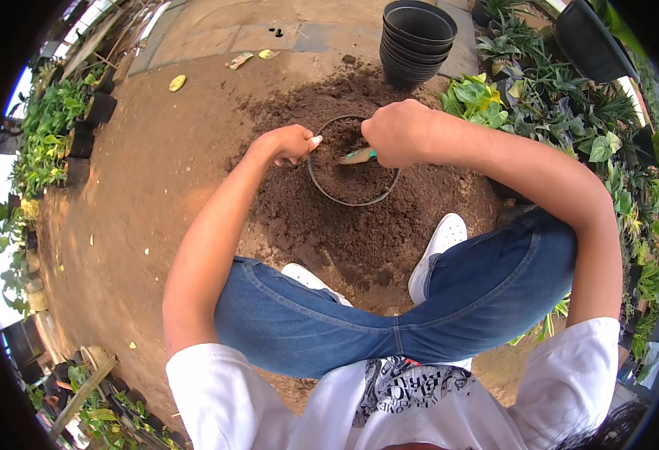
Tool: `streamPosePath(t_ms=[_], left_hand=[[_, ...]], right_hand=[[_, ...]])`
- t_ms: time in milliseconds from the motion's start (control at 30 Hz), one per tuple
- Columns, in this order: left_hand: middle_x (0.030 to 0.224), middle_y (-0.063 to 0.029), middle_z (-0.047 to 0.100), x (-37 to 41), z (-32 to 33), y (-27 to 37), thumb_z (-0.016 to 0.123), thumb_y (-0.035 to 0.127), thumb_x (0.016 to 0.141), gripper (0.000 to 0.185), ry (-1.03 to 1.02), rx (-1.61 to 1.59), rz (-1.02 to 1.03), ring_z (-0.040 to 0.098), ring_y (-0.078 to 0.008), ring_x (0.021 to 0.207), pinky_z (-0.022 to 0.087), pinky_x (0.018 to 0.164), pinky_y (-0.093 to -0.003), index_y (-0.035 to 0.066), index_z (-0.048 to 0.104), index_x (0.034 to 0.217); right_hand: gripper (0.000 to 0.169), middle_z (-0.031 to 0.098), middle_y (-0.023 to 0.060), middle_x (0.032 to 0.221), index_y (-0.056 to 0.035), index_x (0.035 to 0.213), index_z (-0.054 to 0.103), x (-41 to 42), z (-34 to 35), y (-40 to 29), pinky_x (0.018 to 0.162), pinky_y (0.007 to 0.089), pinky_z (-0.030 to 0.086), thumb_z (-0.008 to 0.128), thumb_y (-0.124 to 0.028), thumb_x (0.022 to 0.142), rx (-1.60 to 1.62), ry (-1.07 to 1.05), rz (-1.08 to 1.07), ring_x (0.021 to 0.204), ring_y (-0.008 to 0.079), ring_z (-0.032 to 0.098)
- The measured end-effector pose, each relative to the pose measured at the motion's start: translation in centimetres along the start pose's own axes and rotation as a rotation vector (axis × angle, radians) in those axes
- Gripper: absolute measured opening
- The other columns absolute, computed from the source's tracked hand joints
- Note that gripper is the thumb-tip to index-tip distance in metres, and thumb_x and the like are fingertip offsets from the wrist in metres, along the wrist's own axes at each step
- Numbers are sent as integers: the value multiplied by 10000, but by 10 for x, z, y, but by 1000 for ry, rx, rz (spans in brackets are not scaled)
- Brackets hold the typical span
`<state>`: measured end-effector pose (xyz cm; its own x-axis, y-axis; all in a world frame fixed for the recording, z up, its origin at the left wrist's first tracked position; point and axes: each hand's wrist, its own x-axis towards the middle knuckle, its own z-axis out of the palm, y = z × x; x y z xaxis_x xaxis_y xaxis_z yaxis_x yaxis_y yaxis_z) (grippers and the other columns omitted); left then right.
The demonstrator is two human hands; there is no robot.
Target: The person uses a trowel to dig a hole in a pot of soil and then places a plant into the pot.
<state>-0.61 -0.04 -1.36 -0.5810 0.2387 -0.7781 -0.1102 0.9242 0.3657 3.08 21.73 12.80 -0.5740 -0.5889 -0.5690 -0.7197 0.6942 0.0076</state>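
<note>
A round plant pot point(354, 202) filled with dark soil point(357, 183) stands on a heap of loose soil point(312, 219) in front of my feet. My left hand point(293, 143) pinches the pot's left rim between thumb and fingers. Above the pot's right side, my right hand point(394, 135) is closed around the handle of a hand trowel point(357, 156). The trowel's blade points left and lies against the soil inside the pot; its green-blue part shows beside my fist, while most of the handle is hidden.
A stack of black plastic pots point(416, 50) stands beyond the heap, to the right. Potted leafy plants point(475, 98) line the right side, others point(54, 129) the left. A yellow leaf point(177, 83) lies on the ground. My white shoes point(447, 233) flank the heap's near edge.
</note>
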Motion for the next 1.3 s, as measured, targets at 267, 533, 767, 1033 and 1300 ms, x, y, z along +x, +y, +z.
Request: streamPosePath(t_ms=[267,533,767,1033,1300], left_hand=[[964,-59,621,0,-1,6,424,476,1059,434,17,-2,13,629,-208,935,523,752,-441,72,584,1053],[1025,-49,670,1,-1,-1,392,502,1054,462,18,41,23,673,-196,909,577,733,-442,98,610,1107],[963,-67,619,-3,2,7,423,472,1063,431,32,-46,4,617,-203,922,507,730,-435,73,583,1038],[954,-61,627,-2,-1,4,433,479,1059,427,10,-22,28,612,-194,912,500,702,-417,81,583,1029],[920,-57,641,-1,-1,1,436,474,1059,425,30,-17,21,606,-191,865,493,680,-404,78,586,1019]], right_hand=[[196,718,140,718,89,862,673,15,8,19,571,356,594,527,-39,829,268,-279,187,638,223,728],[263,694,160,868,118,1066,600,4,-6,6,534,359,582,459,-52,923,466,-417,228,659,231,705],[288,680,132,757,102,978,622,14,-6,29,476,344,548,458,-134,1001,382,-315,291,594,213,681],[284,700,143,740,66,864,676,11,4,21,528,386,556,550,-170,959,272,-336,214,621,253,702],[132,720,173,764,-13,795,714,0,12,8,635,428,574,690,-142,790,-128,330,-150,756,339,729]])
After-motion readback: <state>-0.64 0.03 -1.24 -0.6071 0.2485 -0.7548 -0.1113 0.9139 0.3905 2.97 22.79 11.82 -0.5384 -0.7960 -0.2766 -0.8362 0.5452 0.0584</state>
